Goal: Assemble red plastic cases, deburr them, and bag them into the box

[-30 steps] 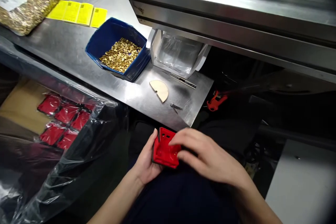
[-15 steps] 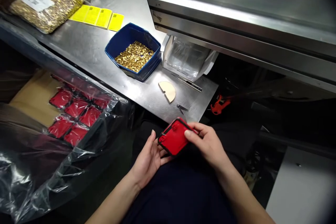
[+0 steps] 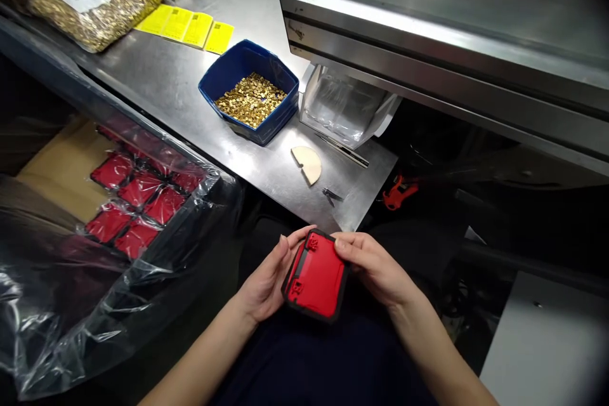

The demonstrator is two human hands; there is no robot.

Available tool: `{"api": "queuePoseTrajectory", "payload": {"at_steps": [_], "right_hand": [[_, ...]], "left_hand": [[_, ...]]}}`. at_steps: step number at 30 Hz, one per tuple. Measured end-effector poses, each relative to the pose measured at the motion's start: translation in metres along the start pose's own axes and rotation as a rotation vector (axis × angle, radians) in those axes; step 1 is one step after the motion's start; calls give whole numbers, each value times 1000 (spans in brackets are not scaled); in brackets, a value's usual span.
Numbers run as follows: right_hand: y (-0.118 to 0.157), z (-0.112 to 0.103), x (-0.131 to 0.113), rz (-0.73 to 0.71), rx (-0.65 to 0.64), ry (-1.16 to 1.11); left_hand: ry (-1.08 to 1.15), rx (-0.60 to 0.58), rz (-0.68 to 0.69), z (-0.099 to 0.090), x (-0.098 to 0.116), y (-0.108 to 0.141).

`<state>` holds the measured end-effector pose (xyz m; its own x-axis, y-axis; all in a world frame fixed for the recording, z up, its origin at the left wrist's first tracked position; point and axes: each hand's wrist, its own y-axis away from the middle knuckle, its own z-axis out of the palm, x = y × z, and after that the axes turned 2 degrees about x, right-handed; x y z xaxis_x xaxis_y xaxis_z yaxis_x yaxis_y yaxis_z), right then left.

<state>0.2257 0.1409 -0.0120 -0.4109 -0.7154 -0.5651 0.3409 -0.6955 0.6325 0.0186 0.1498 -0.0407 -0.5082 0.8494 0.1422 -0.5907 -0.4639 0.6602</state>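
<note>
Between my two hands, over my lap, is a flat red plastic part with a black rim (image 3: 323, 276). Two small raised details show near its left side. My left hand (image 3: 269, 279) is wrapped round the part's left edge, with some fingers hidden behind it. At the upper right corner, my right hand (image 3: 375, 263) grips the part, thumb on the face and the other fingers behind. Just beyond the hands, on the metal table, lie small dark nippers (image 3: 332, 195) and a cream half-round piece (image 3: 307, 165).
A blue bin (image 3: 209, 94) of small brass parts stands beside a white bin (image 3: 307, 92) of clear bags. At left, a plastic-lined crate (image 3: 190, 216) holds several bagged red parts (image 3: 140, 187). Yellow labels (image 3: 195, 28) lie by a bag of brass parts (image 3: 99, 9). A metal conveyor frame (image 3: 428, 44) runs behind.
The red part has turned and come lower, closer to my body. My left hand has closed round its left edge, while my right hand still holds the right side.
</note>
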Motion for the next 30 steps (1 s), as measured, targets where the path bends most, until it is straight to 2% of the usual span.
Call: {"api": "queuePoseTrajectory", "payload": {"at_steps": [3, 7, 10, 12, 15, 17, 18, 20, 23, 25, 27, 30], "right_hand": [[-5, 13, 10, -57, 39, -120], [-15, 41, 27, -109, 42, -362], [-22, 63, 37, -120, -15, -399], [-24, 69, 41, -120, -62, -335], [-24, 60, 38, -84, -143, -22], [-25, 43, 25, -54, -154, 353], [-27, 35, 16, -67, -119, 553], [-39, 21, -9, -192, 53, 905], [-77, 16, -48, -473, 460, 1283], [-111, 20, -68, -464, 639, 1477], [-143, 24, -80, -333, 643, 1547], [-163, 24, -86, -248, 511, 1515]], "left_hand": [[102, 38, 54, -6, 0, 0], [206, 29, 298, -18, -4, 2], [125, -13, 454, -18, -5, 2], [42, -8, 543, -14, -1, 1], [-42, 50, 603, -8, 15, 3], [-62, 107, 596, -8, 27, 8], [-65, 133, 586, -10, 33, 12], [-60, 152, 555, -15, 39, 21], [-50, 108, 444, -26, 35, 33], [-38, 78, 360, -32, 27, 38], [-24, 67, 296, -35, 18, 41], [-16, 83, 243, -37, 7, 43]]}}
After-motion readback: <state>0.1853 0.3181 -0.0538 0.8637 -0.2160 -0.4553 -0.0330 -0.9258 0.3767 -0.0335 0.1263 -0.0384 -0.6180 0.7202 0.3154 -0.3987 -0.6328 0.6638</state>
